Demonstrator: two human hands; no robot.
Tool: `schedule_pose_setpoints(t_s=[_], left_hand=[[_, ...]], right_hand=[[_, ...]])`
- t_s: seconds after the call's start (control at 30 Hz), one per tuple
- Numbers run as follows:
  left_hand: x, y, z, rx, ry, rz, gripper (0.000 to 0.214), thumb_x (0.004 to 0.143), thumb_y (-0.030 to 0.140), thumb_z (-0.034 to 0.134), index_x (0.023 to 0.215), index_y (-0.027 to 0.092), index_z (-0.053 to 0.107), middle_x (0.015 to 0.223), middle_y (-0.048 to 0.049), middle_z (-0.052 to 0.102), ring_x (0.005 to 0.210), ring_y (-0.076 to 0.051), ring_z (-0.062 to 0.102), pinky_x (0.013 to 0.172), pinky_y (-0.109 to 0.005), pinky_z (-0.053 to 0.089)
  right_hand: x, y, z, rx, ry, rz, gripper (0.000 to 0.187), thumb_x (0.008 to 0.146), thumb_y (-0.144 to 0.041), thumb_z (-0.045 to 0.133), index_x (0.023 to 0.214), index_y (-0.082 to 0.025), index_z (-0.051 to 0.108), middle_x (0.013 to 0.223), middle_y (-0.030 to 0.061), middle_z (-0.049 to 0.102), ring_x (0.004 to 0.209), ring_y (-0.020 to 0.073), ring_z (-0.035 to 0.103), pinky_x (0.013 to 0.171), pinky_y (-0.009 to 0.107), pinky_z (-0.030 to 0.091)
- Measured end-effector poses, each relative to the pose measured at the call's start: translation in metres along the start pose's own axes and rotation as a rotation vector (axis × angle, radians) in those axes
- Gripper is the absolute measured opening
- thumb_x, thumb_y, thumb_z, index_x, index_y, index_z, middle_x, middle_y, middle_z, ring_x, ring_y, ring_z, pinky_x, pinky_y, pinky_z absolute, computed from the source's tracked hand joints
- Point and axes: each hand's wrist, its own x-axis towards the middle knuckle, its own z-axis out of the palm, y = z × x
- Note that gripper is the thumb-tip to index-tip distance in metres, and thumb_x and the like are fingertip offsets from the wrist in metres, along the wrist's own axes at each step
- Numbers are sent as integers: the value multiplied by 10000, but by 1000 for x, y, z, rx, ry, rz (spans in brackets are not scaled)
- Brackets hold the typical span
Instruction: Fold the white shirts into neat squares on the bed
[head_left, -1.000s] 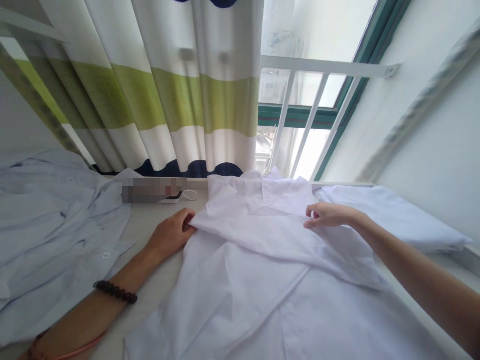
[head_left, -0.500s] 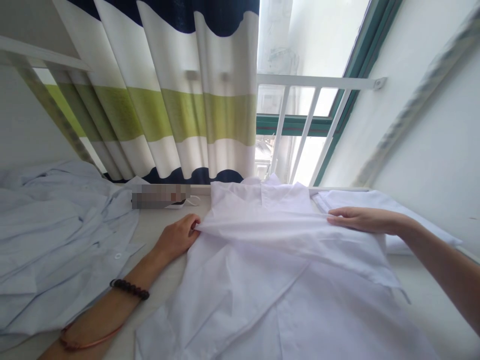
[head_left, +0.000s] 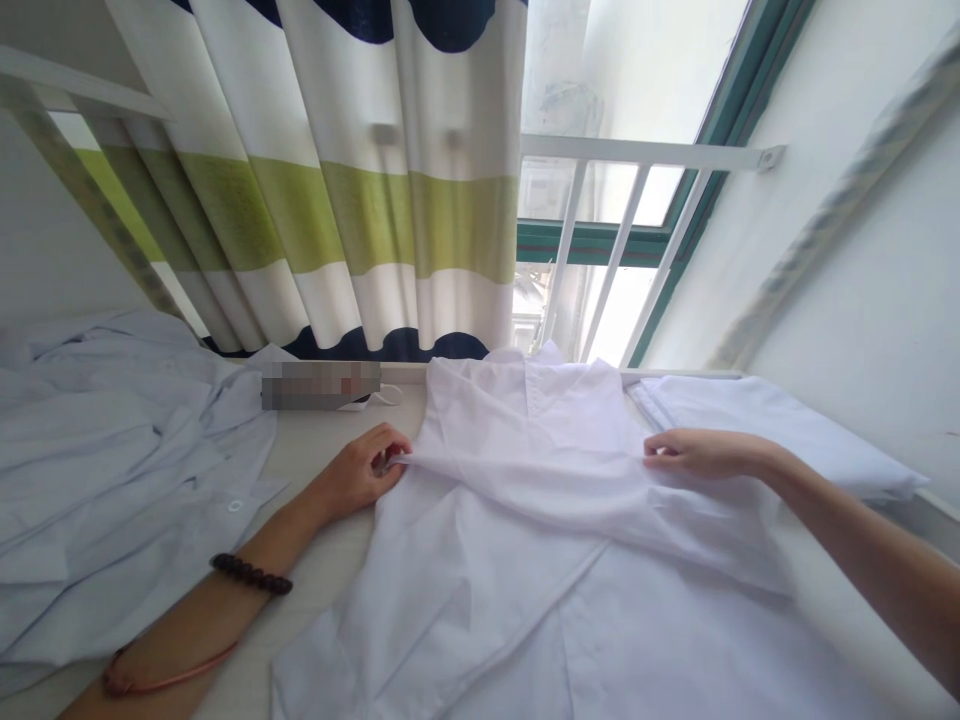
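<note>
Hands (head_left: 371, 465) (head_left: 697, 453) drawn closer, both pinching white garment (head_left: 517, 480), pale surface (head_left: 307, 440), striped curtain (head_left: 352, 220) beside window (head_left: 645, 80)

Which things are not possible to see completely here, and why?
Head view:
White garment: pinched edge hidden by the fingers of the left hand; near end cut off by the bottom edge.
Garment pile: cut off by the left edge.
Pixelated object: details masked by blocks.
Window: left part hidden by the curtain.

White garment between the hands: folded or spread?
Partly folded: the white garment has a layer of cloth lying across it between the left hand and right hand. Near end out of frame: cannot tell.
</note>
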Motion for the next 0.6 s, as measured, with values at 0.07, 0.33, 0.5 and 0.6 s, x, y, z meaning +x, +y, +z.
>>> schedule_pose_setpoints(t_s=[0.07,0.33,0.5,0.6], left_hand=[[0,-1,0,8,18,-13,107,807,181,500,891,190,566,835,5,534,642,-116,484,620,-234,422],[3,0,0,9,5,-8,118,781,174,489,863,188,572,814,5,533,655,-124,500,619,-239,426],[5,-2,4,-6,26,-70,119,768,223,520,880,196,552,788,15,530,639,-126,502,595,-235,425],[5,-2,6,-11,42,-129,111,763,271,547,844,200,523,753,27,524,628,-127,503,592,-236,423]], right_hand=[[6,-1,0,23,78,-28,320,863,-478,377,852,-235,585,917,51,693,843,239,631,730,330,450],[9,0,19,-87,73,80,223,895,-351,398,838,-218,568,930,71,693,830,226,649,706,313,461],[7,-27,9,-210,95,176,224,893,-338,450,957,-185,600,952,121,685,833,257,642,653,324,437],[15,-56,2,-328,196,135,267,909,-323,447,1054,-158,599,1072,153,646,976,283,611,744,344,432]])
